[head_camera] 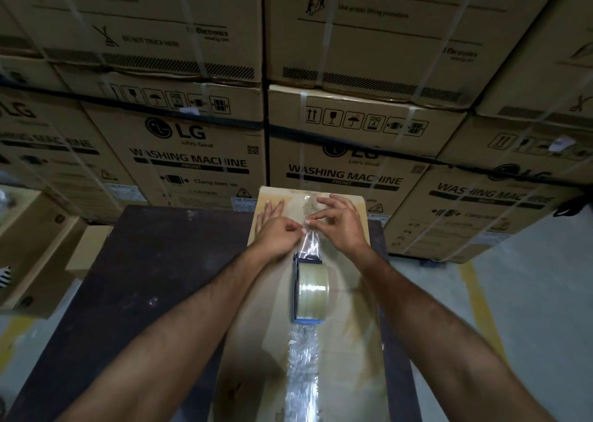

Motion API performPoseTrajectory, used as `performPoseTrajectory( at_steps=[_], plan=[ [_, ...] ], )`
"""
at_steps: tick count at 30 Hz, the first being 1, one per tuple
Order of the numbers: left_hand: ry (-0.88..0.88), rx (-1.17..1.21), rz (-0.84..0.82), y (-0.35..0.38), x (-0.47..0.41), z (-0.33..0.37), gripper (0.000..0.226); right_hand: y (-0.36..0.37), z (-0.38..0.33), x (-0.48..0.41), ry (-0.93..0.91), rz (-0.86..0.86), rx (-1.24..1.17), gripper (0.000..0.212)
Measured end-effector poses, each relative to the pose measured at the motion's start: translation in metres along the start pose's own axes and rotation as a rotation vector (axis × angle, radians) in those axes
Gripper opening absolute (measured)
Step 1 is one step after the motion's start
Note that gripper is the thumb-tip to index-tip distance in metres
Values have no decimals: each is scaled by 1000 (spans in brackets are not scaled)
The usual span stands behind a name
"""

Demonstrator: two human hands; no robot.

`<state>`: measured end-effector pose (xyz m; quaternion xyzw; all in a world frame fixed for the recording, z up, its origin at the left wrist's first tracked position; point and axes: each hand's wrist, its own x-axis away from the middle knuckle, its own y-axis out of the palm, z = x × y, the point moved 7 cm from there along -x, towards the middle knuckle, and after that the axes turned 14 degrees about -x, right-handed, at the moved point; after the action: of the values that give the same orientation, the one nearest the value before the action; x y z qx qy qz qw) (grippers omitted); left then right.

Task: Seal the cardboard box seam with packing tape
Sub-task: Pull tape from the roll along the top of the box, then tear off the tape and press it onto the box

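Centre frame, left hand & right hand pinch clear tape btwn fingertips, tape dispenser on cardboard box, seam hidden under tape, box near end cut off.

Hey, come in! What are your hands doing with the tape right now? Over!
Both hands, left and right, pinching the tape strip. Tape dispenser resting on the cardboard box. Nothing in the way.

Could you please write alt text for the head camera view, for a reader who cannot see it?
Two bare hands, left hand and right hand, pinch a strip of clear packing tape above a flat brown cardboard box on a dark table. A blue tape dispenser with a tan roll rests on the box's taped seam; stacked washing machine cartons stand behind.
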<state>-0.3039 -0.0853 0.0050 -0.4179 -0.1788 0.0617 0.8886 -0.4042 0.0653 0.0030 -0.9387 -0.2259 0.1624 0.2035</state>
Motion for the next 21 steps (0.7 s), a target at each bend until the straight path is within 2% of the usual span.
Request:
performPoseTrajectory(
  at_steps=[1, 8, 15, 19, 21],
  plan=[
    [9, 5, -7, 2, -3, 1, 11, -1, 1, 0, -9, 8, -8, 19],
    [-32, -4, 39, 7, -10, -5, 19, -2, 5, 5, -76, 37, -24, 20],
    [-43, -28, 65, 7, -10, -2, 30, 5, -2, 19, -159, -42, -4, 41],
    [-31, -24, 63, 8, -9, 0, 26, 5, -3, 26, -174, -119, 67, 33],
    [-22, -42, 49, 11, -7, -1, 16, 5, -5, 27, -192, -144, 95, 30]
  ],
)
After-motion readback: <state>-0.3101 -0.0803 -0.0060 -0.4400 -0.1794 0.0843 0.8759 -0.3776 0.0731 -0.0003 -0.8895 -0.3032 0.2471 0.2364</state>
